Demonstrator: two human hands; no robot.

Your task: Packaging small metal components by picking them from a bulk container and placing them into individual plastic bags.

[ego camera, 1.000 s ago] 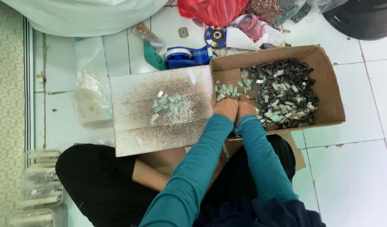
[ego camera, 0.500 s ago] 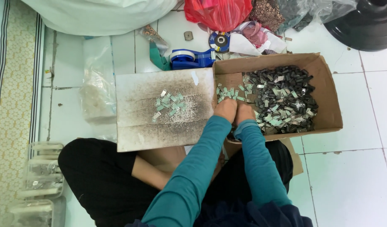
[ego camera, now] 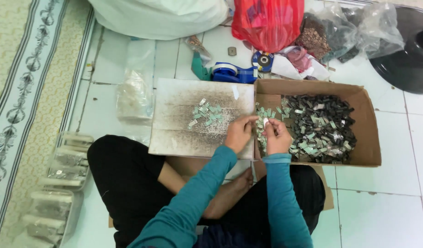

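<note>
I sit cross-legged on a tiled floor. My left hand (ego camera: 239, 132) and my right hand (ego camera: 276, 136) meet at the edge between a flat cardboard sheet (ego camera: 174, 133) and an open cardboard box (ego camera: 365, 133). Both pinch one small pale piece (ego camera: 265, 122) between their fingertips. The box holds a heap of small dark and pale green parts (ego camera: 319, 128). A small pile of pale green pieces (ego camera: 207, 114) lies on the dirty sheet, just left of my left hand.
A blue tape dispenser (ego camera: 232, 72), a red plastic bag (ego camera: 266, 23) and clear bags of parts (ego camera: 340, 32) lie beyond the box. A clear bag (ego camera: 134, 94) lies left of the sheet. Plastic containers (ego camera: 55, 193) stand at my left knee. A patterned rug (ego camera: 23, 92) runs along the left.
My hands have lifted slightly and now pinch a small pale piece between them. The view has shifted, showing more rug at the left.
</note>
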